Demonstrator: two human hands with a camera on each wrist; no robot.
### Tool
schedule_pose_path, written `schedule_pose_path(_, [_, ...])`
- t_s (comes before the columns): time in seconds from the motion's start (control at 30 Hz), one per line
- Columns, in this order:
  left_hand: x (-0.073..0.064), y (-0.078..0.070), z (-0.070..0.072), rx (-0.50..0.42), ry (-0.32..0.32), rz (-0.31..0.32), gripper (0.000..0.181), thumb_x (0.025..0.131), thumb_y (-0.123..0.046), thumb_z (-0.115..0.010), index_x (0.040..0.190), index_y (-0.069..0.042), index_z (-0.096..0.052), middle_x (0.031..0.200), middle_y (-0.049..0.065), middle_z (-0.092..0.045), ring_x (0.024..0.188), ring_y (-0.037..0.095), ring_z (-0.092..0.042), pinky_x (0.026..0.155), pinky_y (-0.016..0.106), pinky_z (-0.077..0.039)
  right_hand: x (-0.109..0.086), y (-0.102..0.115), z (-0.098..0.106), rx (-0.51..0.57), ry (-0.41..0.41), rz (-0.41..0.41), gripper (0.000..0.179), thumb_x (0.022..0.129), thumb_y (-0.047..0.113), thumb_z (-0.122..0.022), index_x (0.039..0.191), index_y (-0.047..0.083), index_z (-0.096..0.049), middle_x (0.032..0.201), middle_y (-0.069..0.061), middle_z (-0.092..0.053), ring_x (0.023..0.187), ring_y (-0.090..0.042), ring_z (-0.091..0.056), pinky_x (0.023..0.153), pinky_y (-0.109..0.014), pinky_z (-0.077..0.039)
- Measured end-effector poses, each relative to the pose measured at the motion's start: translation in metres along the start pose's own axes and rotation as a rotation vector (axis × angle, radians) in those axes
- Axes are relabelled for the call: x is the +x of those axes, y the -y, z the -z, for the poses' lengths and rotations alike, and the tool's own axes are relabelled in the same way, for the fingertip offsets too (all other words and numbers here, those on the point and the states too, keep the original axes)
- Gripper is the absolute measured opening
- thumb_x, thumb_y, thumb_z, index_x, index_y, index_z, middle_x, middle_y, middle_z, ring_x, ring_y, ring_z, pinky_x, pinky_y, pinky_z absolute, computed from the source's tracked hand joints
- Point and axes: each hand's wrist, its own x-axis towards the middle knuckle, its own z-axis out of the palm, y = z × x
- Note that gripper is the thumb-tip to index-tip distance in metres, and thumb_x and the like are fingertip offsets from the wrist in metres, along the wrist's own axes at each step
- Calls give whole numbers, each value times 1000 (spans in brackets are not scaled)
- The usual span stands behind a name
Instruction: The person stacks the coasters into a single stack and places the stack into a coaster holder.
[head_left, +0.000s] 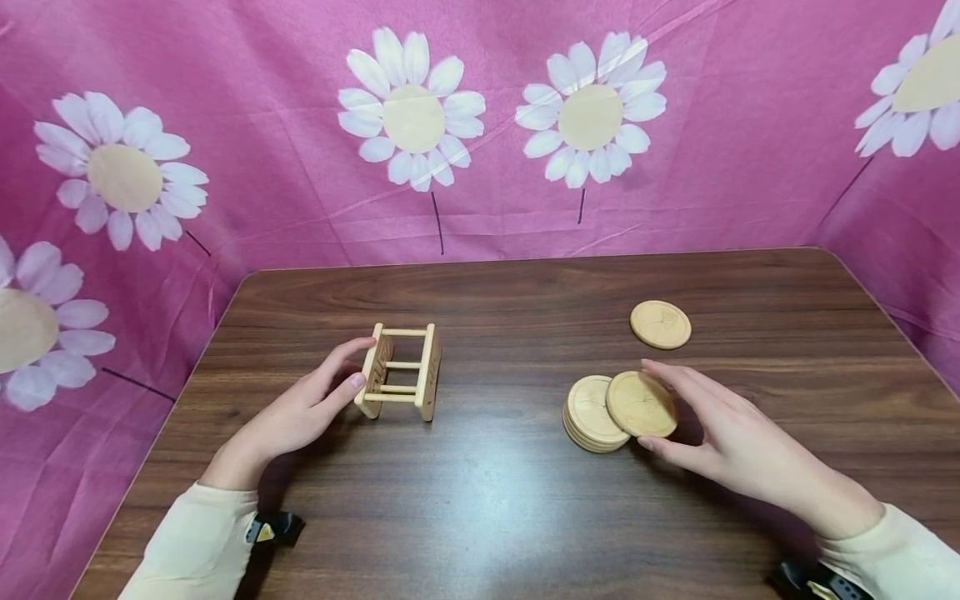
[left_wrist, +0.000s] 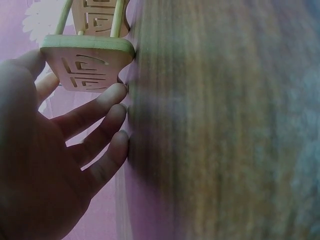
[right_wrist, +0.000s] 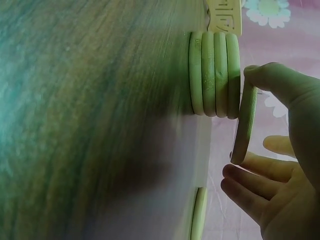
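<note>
Rack point(head_left: 403, 365): on counter point(head_left: 480, 533), 9 o'clock from coaster stack point(head_left: 592, 410); left hand point(head_left: 300, 410), fingers apart, touches it, presumably for steadying. Held coaster point(head_left: 641, 404): edges clamped by right hand's point(head_left: 738, 442) fingers, likely for easy lifting. Loose coaster point(head_left: 661, 324): 1 o'clock from stack.

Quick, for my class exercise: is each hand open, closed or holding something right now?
Left hand: open, touching the wooden rack.
Right hand: holding a wooden disc by its edge.
</note>
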Motion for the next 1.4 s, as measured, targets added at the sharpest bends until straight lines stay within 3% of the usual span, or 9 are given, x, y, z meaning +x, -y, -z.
schedule_pose_path(0.77, [0, -1, 1, -6, -5, 5, 47, 103, -32, -41, 147, -39, -25, 120, 3, -60, 110, 18, -57, 94, 48, -43, 17, 10, -7, 2, 14, 98, 86, 71, 36, -82, 142, 8, -42, 132, -3, -55, 119, -18, -52, 106, -8, -18])
schedule_pose_path(1.4, [0, -3, 1, -7, 2, 11, 48, 103, -34, -41, 147, -39, -24, 120, 2, -60, 110, 17, -57, 94, 48, -42, 24, 18, -11, -20, 51, 85, 85, 73, 40, -81, 142, 9, -42, 132, 0, -54, 120, -16, -51, 105, -18, -29])
